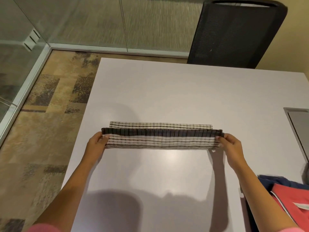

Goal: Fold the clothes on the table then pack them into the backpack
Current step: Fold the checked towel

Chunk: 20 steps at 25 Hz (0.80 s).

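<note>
A white cloth with a black check pattern and a dark border (160, 137) stretches across the middle of the white table (167, 91). Its near part is lifted and folded toward the far part, which lies flat. My left hand (97, 144) pinches the cloth's left end. At the right end my right hand (231, 145) pinches the dark border. A red garment (294, 203) lies over a dark blue one (274, 181) at the table's right front corner. No backpack is in view.
A black mesh office chair (237, 32) stands behind the table's far right edge. A grey metal panel (299, 124) is set in the table at the right. Patterned carpet (46, 131) and a glass wall (20, 47) lie to the left.
</note>
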Available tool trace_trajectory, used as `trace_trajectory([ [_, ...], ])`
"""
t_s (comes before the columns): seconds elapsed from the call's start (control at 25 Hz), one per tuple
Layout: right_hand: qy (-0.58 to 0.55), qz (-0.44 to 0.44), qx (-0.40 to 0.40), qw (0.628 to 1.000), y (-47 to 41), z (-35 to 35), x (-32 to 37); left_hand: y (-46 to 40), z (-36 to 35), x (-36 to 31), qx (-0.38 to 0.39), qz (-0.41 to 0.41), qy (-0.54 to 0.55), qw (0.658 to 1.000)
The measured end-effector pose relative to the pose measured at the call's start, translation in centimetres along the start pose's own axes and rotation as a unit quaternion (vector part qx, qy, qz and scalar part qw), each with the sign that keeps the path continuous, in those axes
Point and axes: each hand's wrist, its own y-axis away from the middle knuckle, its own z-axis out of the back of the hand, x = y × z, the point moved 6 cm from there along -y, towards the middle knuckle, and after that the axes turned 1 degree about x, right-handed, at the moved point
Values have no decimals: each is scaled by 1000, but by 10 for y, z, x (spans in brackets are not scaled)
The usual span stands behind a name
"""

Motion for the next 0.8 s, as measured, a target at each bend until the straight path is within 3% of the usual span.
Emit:
trace_trajectory([
  [0.28,162,-14,-22,986,-45,-20,-24,-38,-15,8,-28,-26,-149,988],
  [0.48,165,46,-45,984,-40,-28,-10,-37,-17,15,-79,-43,-131,987],
  [0.8,309,89,-72,944,-50,-38,-6,-47,-19,20,-94,-36,-199,975],
])
